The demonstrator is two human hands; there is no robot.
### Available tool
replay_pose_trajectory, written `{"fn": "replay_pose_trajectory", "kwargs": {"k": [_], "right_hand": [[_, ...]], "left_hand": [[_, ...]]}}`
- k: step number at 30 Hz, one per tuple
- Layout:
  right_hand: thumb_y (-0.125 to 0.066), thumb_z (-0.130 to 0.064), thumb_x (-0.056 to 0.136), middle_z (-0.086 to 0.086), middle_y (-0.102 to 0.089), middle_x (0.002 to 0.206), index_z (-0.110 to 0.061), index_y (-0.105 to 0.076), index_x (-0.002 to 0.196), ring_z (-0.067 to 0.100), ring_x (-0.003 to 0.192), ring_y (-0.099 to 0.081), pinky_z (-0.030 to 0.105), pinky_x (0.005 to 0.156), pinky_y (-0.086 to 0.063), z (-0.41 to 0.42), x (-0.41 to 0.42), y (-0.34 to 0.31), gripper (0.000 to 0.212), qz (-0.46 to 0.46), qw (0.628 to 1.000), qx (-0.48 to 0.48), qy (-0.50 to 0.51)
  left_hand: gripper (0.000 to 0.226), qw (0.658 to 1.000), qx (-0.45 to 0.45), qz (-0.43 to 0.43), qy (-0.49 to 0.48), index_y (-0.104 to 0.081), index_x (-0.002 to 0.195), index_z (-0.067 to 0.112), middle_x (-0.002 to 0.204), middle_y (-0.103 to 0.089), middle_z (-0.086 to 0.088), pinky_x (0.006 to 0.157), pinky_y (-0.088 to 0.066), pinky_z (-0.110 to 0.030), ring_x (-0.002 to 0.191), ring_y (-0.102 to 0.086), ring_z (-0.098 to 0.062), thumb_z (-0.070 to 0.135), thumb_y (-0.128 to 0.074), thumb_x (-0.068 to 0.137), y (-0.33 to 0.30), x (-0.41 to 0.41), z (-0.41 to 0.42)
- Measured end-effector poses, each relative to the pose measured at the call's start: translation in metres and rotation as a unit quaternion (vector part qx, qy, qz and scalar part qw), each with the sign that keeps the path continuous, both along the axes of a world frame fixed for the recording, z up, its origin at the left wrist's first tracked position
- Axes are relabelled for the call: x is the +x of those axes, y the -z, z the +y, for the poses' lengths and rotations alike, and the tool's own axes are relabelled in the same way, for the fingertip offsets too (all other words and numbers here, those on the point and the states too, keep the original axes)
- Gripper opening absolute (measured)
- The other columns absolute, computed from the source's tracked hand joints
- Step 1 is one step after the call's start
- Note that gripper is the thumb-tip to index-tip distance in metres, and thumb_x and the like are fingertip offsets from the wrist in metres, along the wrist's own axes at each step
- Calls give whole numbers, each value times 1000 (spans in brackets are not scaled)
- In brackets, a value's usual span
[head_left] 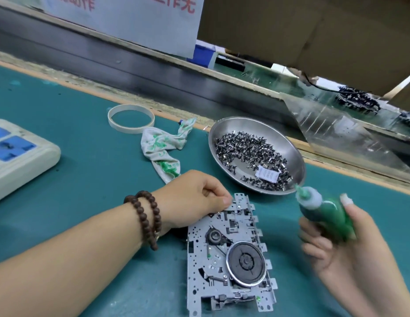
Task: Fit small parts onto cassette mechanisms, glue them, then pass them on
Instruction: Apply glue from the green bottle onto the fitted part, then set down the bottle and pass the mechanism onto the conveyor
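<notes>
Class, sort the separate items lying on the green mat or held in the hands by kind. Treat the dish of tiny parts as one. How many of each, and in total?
Cassette mechanism: 1
Glue bottle: 1
Metal dish: 1
Stained rag: 1
Tape ring: 1
Power strip: 1
Total: 6

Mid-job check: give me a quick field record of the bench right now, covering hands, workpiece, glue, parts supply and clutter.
left hand: pinches the far corner of the grey metal cassette mechanism, which lies flat on the teal mat
right hand: grips the green glue bottle, nozzle pointing away, off the mechanism
glue on mechanism: small green dots visible
parts supply: round steel dish of small dark parts, beyond the mechanism
clutter: green-stained white rag, white tape ring, white power strip
</notes>
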State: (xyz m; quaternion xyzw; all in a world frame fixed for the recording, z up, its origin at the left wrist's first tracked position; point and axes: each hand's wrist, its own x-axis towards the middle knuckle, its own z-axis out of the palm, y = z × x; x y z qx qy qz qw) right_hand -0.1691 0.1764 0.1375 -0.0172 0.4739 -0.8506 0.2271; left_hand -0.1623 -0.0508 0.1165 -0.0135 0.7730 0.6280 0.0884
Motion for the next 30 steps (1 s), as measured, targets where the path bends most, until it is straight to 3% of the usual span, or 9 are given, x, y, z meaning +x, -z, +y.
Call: {"fn": "replay_pose_trajectory", "kwargs": {"k": [3, 5, 7, 13, 18, 20, 23, 26, 30], "right_hand": [[-54, -23, 94, 36, -49, 123, 10, -42, 130, 35, 106, -57, 44, 94, -46, 7, -5, -6, 51, -21, 996, -70, -59], [-82, -23, 68, 24, -57, 121, 4, -57, 120, 24, 98, -62, 39, 87, -52, 10, -6, 1, 63, 30, 991, -58, -115], [-88, -12, 44, 11, -68, 108, -13, -72, 103, 15, 85, -66, 27, 73, -55, 13, -4, 6, 61, 128, 985, 98, -55], [-78, -1, 70, -3, -69, 107, -21, -58, 101, 12, 102, -64, 32, 96, -46, 13, -9, 18, 42, 277, 881, 384, -9], [-75, -12, 73, -19, -64, 113, -32, -48, 112, -6, 111, -54, 27, 104, -39, 13, -2, 15, 51, 282, 851, 440, -52], [-72, -14, 78, -27, -54, 119, -40, -41, 116, -15, 112, -47, 12, 96, -39, 20, 2, 7, 55, 289, 839, 458, -49], [-65, -3, 83, -13, -63, 107, -37, -51, 112, 3, 93, -60, 15, 75, -49, 37, 11, -16, 47, 253, 893, 365, 69], [-73, -28, 69, 0, -70, 88, -28, -69, 103, 16, 69, -65, 25, 57, -53, 43, 29, -51, 35, 146, 970, 191, 28], [-66, -52, 56, 4, -71, 93, -23, -75, 88, 22, 58, -65, 26, 41, -49, 41, 41, -80, 44, 92, 984, 145, -42]], "left_hand": [[12, 1000, 15, -2, -10, -69, 72, 21, 70, -65, 1, 70, -46, -19, 67, -54, -8, 19, -66, 83, 0, 0, -1], [13, 999, 27, -6, -15, -68, 72, 20, 72, -64, -2, 72, -45, -22, 69, -53, -11, 18, -65, 84, -1, 0, -2], [12, 999, 36, -9, -18, -68, 72, 19, 69, -61, -1, 69, -43, -20, 67, -51, -11, 17, -65, 84, 0, 0, -2], [7, 999, 24, -6, -38, -70, 79, 15, 75, -69, -5, 69, -49, -13, 69, -60, -7, 17, -66, 84, -1, 2, -1], [7, 998, 28, 20, -47, -72, 78, 12, 80, -71, -4, 72, -50, -16, 76, -63, -12, 14, -66, 82, -19, 13, -2], [8, 995, 58, 46, -64, -73, 76, 12, 82, -72, -8, 70, -51, -18, 75, -65, -14, 14, -66, 79, -38, 17, -5], [17, 990, 85, 103, -40, -74, 79, 19, 83, -72, -8, 67, -51, -22, 73, -66, -14, 34, -71, 72, -81, 19, -4], [20, 987, 73, 140, 1, -74, 80, 15, 83, -73, -8, 62, -54, -23, 72, -68, -16, 31, -71, 68, -119, 7, 16], [9, 987, -10, 159, 6, -73, 77, 16, 77, -73, -1, 59, -51, -18, 69, -65, -10, 16, -65, 83, -137, -32, 68]]}}
